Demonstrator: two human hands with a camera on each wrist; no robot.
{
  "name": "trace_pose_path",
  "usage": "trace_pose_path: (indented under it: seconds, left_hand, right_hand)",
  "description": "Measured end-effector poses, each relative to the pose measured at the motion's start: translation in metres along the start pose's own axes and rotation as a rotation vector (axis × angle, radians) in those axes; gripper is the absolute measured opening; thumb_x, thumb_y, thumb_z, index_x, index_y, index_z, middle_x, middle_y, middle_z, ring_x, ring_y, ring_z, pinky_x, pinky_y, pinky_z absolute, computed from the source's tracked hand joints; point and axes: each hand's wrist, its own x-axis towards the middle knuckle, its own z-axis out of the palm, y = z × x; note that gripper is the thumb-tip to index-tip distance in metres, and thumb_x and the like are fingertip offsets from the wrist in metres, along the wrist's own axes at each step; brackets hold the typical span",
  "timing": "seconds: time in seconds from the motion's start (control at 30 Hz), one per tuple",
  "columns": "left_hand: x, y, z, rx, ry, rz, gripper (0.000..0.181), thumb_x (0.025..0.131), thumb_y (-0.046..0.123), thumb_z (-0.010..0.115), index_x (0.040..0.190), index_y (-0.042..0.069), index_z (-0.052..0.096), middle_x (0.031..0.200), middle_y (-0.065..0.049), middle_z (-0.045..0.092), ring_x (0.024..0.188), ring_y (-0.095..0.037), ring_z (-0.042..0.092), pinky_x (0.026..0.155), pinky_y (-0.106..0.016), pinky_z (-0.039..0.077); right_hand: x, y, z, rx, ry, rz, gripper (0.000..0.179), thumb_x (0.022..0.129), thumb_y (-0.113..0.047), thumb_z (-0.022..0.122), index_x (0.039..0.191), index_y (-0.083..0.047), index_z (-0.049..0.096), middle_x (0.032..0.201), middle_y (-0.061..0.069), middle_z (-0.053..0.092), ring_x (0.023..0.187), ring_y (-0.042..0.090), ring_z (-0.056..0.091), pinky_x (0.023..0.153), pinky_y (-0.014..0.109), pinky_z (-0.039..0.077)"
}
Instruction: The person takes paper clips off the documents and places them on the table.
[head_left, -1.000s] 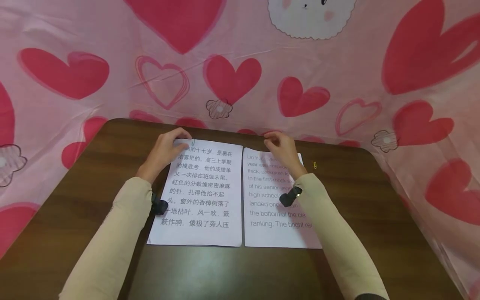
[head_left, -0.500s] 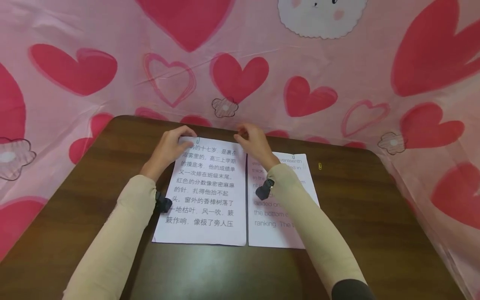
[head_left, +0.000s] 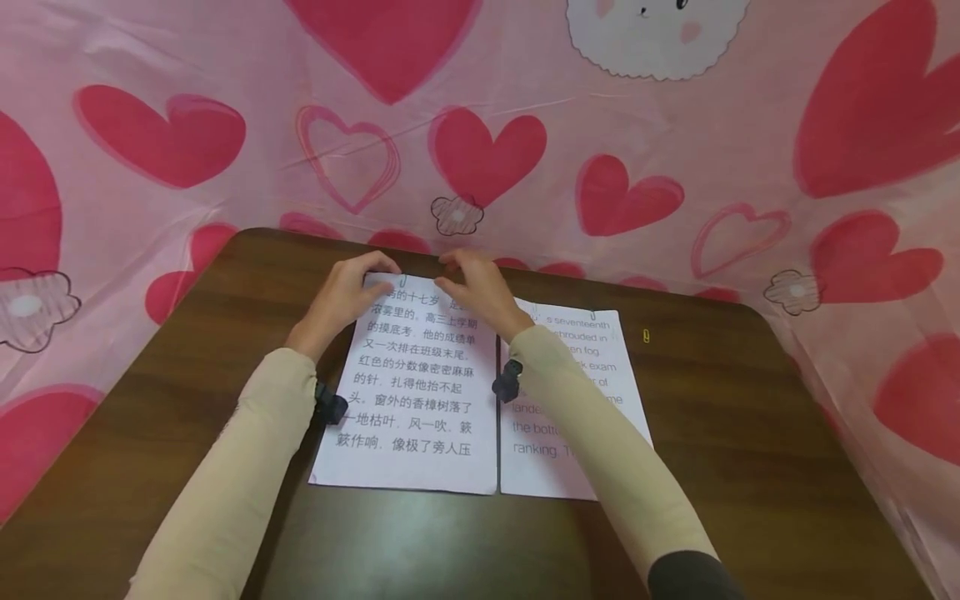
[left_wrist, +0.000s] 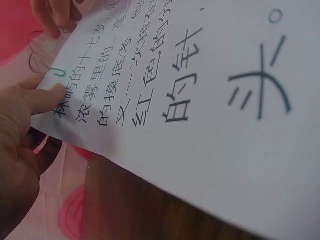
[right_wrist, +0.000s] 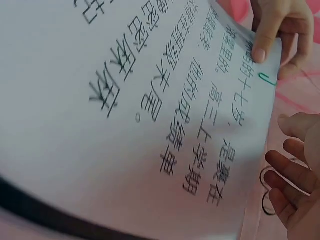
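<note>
A sheet of paper (head_left: pixel 405 471) printed with large Chinese characters lies at the left on the table. My left hand (head_left: pixel 341 296) pinches its top left corner, thumb on the print and fingers beneath, as the left wrist view shows. Close to that thumb, a green paper clip (left_wrist: pixel 58 72) sits on the top edge. My right hand (head_left: pixel 480 292) is at the same sheet's top edge, right of the clip. In the right wrist view its fingers (right_wrist: pixel 290 167) are spread and relaxed, with nothing between them.
Beside it lies a sheet with English print (head_left: pixel 543 479), partly hidden by the right forearm, with a paper clip (head_left: pixel 592 315) on its top edge. A loose yellow paper clip (head_left: pixel 646 336) lies farther right. A pink heart-patterned cloth (head_left: pixel 510 75) hangs behind the brown table (head_left: pixel 750 467).
My right hand has moved left from above the English sheet to the top of the Chinese sheet. My left hand keeps its hold on the corner. The head view has shifted slightly.
</note>
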Motion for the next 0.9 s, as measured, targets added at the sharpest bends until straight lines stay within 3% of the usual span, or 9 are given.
trace_pose_path:
  seconds: [0.23,0.43,0.67,0.9]
  left_hand:
    - [0.0,0.001,0.0,0.0,0.008,0.017,0.024,0.094,0.004,0.067,0.118,0.007,0.066,0.124,-0.016,0.068,0.107,-0.033,0.06,0.106,-0.05,0.048]
    - [0.0,0.002,0.002,-0.003,0.015,0.059,0.022,0.093,0.003,0.067,0.115,0.005,0.067,0.121,-0.016,0.069,0.107,-0.032,0.061,0.106,-0.049,0.048]
    - [-0.003,0.0,0.005,0.009,0.01,0.09,0.021,0.093,0.001,0.068,0.114,0.004,0.067,0.12,-0.017,0.07,0.109,-0.032,0.062,0.106,-0.05,0.048]
    - [-0.004,-0.004,0.011,0.011,0.004,0.075,0.021,0.092,0.001,0.068,0.113,0.005,0.067,0.119,-0.016,0.07,0.104,-0.032,0.063,0.103,-0.049,0.05]
  right_hand:
    - [0.01,-0.016,0.016,0.066,-0.035,-0.041,0.039,0.097,-0.023,0.067,0.132,-0.009,0.06,0.127,0.007,0.069,0.123,0.022,0.058,0.11,0.037,0.045]
    - [0.012,-0.024,0.027,0.041,-0.053,-0.062,0.034,0.097,-0.022,0.066,0.129,-0.011,0.064,0.127,0.005,0.069,0.117,0.021,0.059,0.108,0.037,0.044]
    - [0.011,-0.024,0.04,0.052,-0.079,-0.05,0.03,0.098,-0.02,0.066,0.125,-0.008,0.065,0.129,0.007,0.069,0.124,0.023,0.061,0.112,0.037,0.046]
    - [0.008,-0.015,0.049,0.156,-0.051,0.005,0.024,0.097,-0.019,0.067,0.119,-0.009,0.066,0.12,0.007,0.071,0.106,0.02,0.063,0.105,0.036,0.049]
